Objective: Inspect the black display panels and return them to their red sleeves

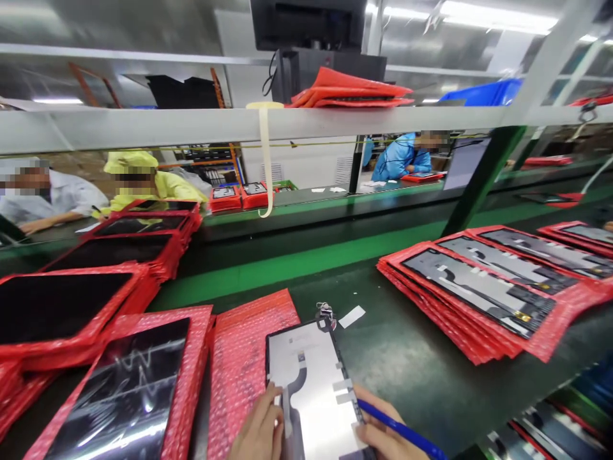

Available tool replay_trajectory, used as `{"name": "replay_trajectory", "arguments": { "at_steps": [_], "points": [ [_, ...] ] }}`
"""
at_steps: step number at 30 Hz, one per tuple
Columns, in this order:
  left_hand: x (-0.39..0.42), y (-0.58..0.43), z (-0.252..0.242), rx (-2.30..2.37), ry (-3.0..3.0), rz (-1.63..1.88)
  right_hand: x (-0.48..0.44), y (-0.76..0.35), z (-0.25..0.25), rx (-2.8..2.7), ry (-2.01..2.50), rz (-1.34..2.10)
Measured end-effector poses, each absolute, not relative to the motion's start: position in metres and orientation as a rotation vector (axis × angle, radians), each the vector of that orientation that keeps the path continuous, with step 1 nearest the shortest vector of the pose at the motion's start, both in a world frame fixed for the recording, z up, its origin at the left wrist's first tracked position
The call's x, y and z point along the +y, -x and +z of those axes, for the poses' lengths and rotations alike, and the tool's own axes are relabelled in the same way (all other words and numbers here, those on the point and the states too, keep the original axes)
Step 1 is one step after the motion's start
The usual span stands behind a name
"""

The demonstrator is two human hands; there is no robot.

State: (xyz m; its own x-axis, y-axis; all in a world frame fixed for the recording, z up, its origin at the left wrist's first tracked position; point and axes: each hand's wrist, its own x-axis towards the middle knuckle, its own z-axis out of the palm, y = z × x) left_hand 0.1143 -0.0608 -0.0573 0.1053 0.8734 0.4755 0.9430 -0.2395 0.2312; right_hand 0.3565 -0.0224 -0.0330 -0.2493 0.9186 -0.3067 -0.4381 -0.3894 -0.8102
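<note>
A display panel [316, 383] lies or is held back side up in front of me, its silver back showing a dark flex cable and several grey tape tabs. My left hand [262, 421] grips its left edge with bent fingers. On the other side, my right hand [383, 425] touches the panel's right edge and has a blue pen-shaped tool [402, 429] between its fingers. A red bubble-wrap bag [253, 345] lies flat under and left of the panel. Beyond the panel's top edge are a small metal clip-like piece [325, 313] and a white paper strip [352, 317].
Red bags topped by black screens [124, 383] stack up at left. Stacked panels, backs up [479, 287], lie on red bags at right. A green slanted post [483, 182] rises behind them. A shelf beam [191, 128] crosses above. Several people work beyond the bench.
</note>
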Motion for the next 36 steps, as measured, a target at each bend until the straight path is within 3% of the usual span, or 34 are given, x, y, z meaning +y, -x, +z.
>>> {"name": "replay_trajectory", "arguments": {
  "at_steps": [9, 19, 36],
  "points": [
    [-0.055, -0.103, -0.048, -1.531, 2.319, -0.446, -0.025, -0.356, -0.029, -0.731, 1.06, 1.782],
    [-0.056, -0.116, -0.071, -1.523, 2.212, -0.459, -0.028, -0.354, -0.031, -0.673, 1.055, 1.76],
    [-0.063, -0.119, -0.061, -1.7, 2.212, -0.421, -0.031, -0.347, -0.016, -0.611, 1.056, 1.768]
  ]
}}
